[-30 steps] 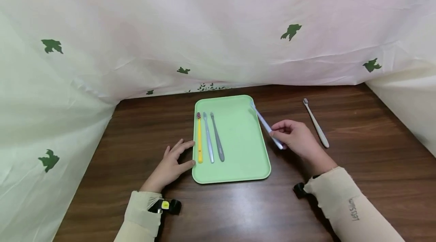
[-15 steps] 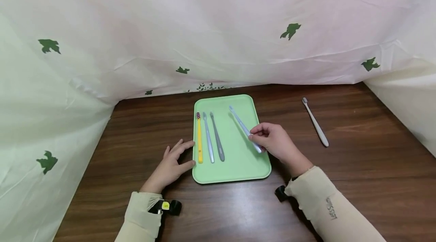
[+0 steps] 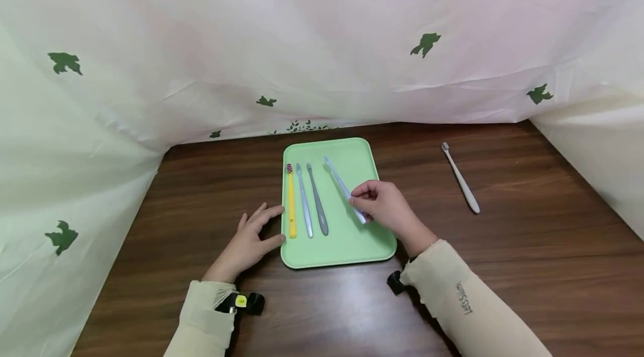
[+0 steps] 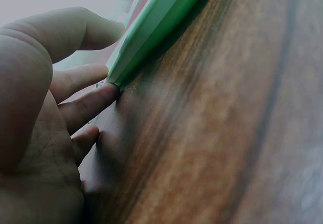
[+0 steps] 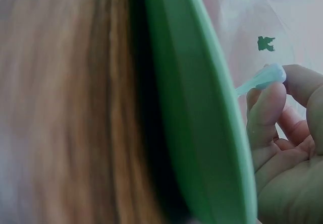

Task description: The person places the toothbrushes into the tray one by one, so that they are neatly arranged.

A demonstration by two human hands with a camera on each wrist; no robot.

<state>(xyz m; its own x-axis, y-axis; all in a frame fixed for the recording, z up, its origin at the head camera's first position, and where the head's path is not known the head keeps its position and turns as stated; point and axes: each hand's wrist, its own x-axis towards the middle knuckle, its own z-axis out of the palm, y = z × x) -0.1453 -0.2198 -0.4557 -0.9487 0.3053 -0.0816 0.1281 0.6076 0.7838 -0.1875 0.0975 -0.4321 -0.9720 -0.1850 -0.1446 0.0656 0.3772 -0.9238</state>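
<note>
My right hand pinches a light-blue toothbrush by its handle over the right half of a green tray. In the right wrist view, thumb and forefinger grip the handle's end. On the tray's left half lie a yellow toothbrush, a blue-grey toothbrush and a dark grey toothbrush, roughly side by side with heads pointing away. My left hand, fingers spread, touches the tray's left edge; the left wrist view shows its fingertips against the green rim.
A white toothbrush lies on the brown wooden table to the right of the tray. A pale cloth with green bird shapes hangs behind the table and along both sides.
My right hand has carried the light-blue toothbrush leftward, from beyond the tray's right edge to above the tray, near the dark grey one. The left hand stays at the tray's edge.
</note>
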